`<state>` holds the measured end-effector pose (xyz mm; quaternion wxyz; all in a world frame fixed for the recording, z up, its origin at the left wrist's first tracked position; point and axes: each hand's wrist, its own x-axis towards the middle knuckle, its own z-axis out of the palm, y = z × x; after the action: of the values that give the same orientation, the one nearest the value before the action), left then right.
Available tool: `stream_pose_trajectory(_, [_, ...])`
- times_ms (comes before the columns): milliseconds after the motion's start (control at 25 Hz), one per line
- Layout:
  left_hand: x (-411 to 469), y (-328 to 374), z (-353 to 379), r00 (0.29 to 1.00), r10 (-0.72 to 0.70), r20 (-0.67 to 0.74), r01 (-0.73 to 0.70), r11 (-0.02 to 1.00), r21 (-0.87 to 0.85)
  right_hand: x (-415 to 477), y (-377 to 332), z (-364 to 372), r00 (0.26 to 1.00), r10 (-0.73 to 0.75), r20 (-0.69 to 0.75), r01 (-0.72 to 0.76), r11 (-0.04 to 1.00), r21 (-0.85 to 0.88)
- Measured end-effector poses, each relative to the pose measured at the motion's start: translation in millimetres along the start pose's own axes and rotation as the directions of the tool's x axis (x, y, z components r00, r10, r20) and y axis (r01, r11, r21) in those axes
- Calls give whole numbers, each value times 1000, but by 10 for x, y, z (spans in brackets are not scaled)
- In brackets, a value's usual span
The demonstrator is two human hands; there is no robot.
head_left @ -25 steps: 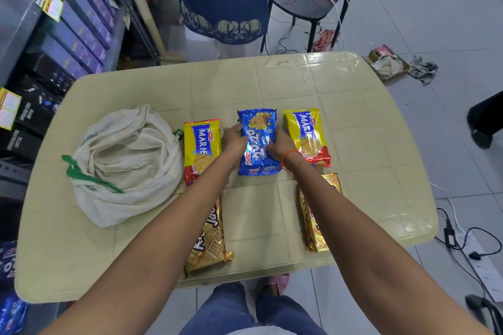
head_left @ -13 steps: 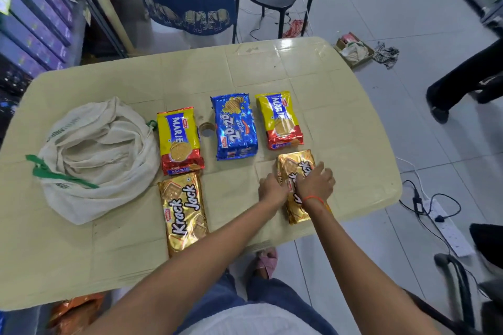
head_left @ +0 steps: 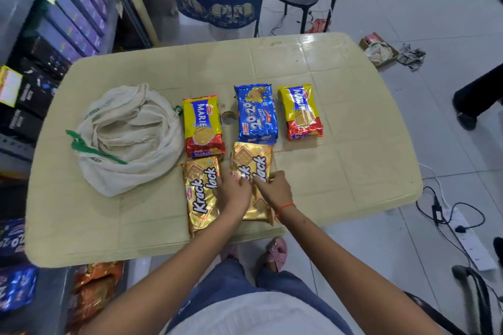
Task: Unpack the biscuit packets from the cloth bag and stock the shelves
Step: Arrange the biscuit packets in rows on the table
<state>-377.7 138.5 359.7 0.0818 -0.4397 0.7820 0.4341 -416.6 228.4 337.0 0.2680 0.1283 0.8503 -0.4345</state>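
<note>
Gold foil is showing under both hands: the right Krack Jack packet [head_left: 251, 160] is lying flat on the tabletop [head_left: 340, 171]. The left hand [head_left: 234, 190] is pressing on it, its grip apart and fingers laid straight. The right hand [head_left: 272, 190] is touching the same packet, though blur is hiding whether its grip is apart or pinching the edge. Just beyond the grip the blue 20-20 packet [head_left: 257, 114] is lying, just left of it the left Krack Jack packet [head_left: 201, 193], and further left the cloth bag [head_left: 128, 139] is slumping.
</note>
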Motion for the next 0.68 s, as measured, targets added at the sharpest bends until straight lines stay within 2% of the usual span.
stream_pose_trajectory(120, [85, -203, -388, 985, -83, -154, 75, 996, -54, -101, -274, 365, 991, -85, 103, 91, 994, -56])
stream_pose_trajectory(200, [141, -297, -552, 971, -152, -186, 140, 987, -78, -146, -380, 559, 980, -114, 163, 128, 988, -81])
stream_pose_trajectory(360, [249, -486, -721, 967, -213, -139, 201, 975, -97, -171, -453, 798, 970, -103, 220, 138, 979, -152])
stream_pose_trajectory(520, [319, -504, -763, 970, -223, -101, 220, 975, -41, -122, -468, 811, 983, -69, 173, 98, 982, -161])
stream_pose_trajectory(600, [310, -448, -736, 980, -106, -170, 114, 993, 38, -62, -518, 745, 992, -91, 85, 101, 987, -127])
stream_pose_trajectory(680, [337, -308, -665, 967, 120, -225, -99, 990, 100, 34, -626, 634, 995, -101, -10, 101, 994, -49])
